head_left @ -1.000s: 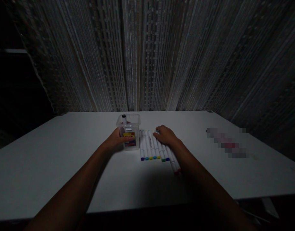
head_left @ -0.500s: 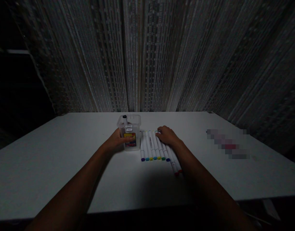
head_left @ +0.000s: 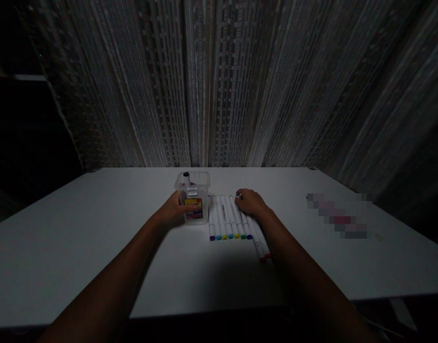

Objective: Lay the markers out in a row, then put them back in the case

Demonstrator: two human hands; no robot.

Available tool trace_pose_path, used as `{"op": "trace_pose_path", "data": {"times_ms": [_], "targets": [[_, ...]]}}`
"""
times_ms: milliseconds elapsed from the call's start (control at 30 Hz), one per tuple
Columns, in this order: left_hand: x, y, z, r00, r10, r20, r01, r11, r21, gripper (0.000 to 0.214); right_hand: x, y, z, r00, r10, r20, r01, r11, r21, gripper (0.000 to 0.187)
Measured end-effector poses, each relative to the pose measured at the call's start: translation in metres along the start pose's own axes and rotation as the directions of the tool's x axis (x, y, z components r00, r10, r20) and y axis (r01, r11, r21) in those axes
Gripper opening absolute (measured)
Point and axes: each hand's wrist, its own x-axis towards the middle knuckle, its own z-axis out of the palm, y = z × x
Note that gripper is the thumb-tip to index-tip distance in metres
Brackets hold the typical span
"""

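Closing around the left side of the clear box (head_left: 203, 215), the left hand (head_left: 171, 208) holds it upright; if this grip loosens, the box may tip, with the black-capped marker (head_left: 186, 180) standing inside. Just right of the box lies the row of white markers (head_left: 226, 224); probably they are round, so a sideways push could roll them apart. Farther right from the box, the right hand (head_left: 252, 202) bends over the row's far ends; whether it grips one, I cannot tell. Its forearm partly hides two red-ended markers (head_left: 260, 252), nearer than the box, and could sweep them. Well right of the box is a pixelated object (head_left: 335, 216).
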Motion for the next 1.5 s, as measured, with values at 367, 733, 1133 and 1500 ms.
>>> {"op": "trace_pose_path", "data": {"times_ms": [367,733,1133,1500], "targets": [[0.000,0.000,0.001,1.000,-0.013,-0.005,0.013,1.000,-0.015,0.046,0.003,-0.002,0.008,1.000,0.012,0.010,-0.011,0.999,-0.033,0.038],[0.000,-0.002,0.000,1.000,-0.006,-0.001,0.006,1.000,-0.028,0.046,0.003,0.001,0.008,1.000,0.010,0.026,-0.009,0.999,-0.050,0.037],[-0.001,-0.001,0.000,1.000,-0.012,0.013,0.012,1.000,-0.015,0.042,-0.002,-0.007,0.003,1.000,0.010,0.014,-0.009,0.998,-0.065,0.042],[0.002,-0.004,0.000,1.000,0.000,0.011,0.001,1.000,-0.013,0.044,0.001,-0.002,0.006,1.000,0.027,0.014,-0.026,0.998,-0.064,0.037]]}}
